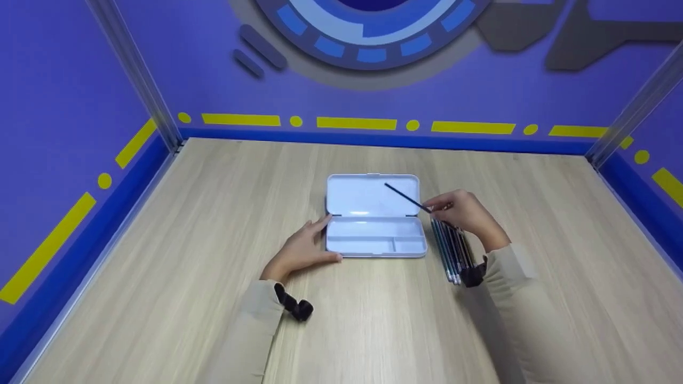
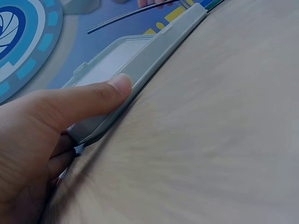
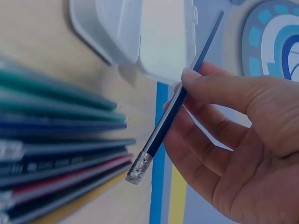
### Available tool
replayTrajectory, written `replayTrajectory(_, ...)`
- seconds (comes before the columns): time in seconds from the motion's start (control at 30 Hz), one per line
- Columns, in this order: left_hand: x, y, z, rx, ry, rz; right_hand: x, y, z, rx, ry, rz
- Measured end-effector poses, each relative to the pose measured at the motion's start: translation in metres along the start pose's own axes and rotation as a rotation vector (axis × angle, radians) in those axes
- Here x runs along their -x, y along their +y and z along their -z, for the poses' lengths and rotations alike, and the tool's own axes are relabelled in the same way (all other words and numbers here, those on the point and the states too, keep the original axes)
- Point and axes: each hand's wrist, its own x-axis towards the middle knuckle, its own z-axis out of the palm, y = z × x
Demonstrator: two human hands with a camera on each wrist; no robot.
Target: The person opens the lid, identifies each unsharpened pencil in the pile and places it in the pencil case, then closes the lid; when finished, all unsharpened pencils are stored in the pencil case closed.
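Observation:
A white pencil case [image 1: 360, 244] lies on the table with its lid [image 1: 352, 194] tipped back, showing bare compartments inside. My left hand [image 1: 300, 249] grips the case's left end, the thumb [image 2: 122, 85] against its front wall and the fingers round the side. Between thumb and fingertips, my right hand [image 1: 461, 210] pinches a dark pencil [image 3: 170, 114]. That pencil has a metal ferrule and eraser at its lower end, and its other end overlaps the lid in the head view. Below the right hand lies a row of several pencils [image 1: 451, 250], in green, blue, black, red and yellow.
The wooden table [image 1: 352, 320] ends at a blue-purple back wall [image 1: 347, 101] with yellow marks. Side walls stand to the left and right. Each wrist carries a black camera strap, the left one's camera [image 1: 302, 310] hanging close over the table.

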Motion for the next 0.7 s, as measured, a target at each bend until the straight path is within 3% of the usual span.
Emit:
replayTrajectory(0.37,0.001,-0.003,0.001,-0.01,-0.001,0.008,-0.02,-0.029,-0.023,0.019,-0.057,0.128)
replayTrajectory(0.7,0.0,0.0,-0.001,-0.014,0.0,0.021,-0.032,-0.047,-0.041,0.04,-0.094,0.087)
